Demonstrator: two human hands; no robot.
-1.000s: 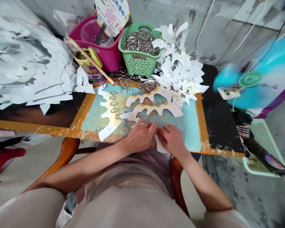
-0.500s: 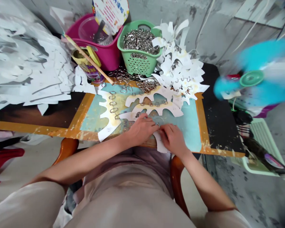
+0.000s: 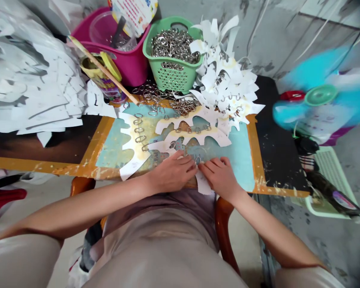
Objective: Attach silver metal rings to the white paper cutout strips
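Observation:
My left hand and my right hand sit close together on a scalloped white paper cutout, their fingertips meeting around a small metal ring threaded through the paper. Both hands appear to pinch the paper. Above them lie more cutouts joined by metal rings, and another ringed piece extends to the left. These rest on a paint-stained teal and yellow board. My fingers hide part of the paper.
A green basket of metal rings and a pink tub stand behind the board, with loose rings in front. Stacked white cutouts lie left, a ringed paper bunch stands right, and a spinning teal fan is far right.
My left forearm has swung outward to a flatter angle, and my left hand has shifted slightly left. My fingers stay around the ring. The whole view has tilted slightly.

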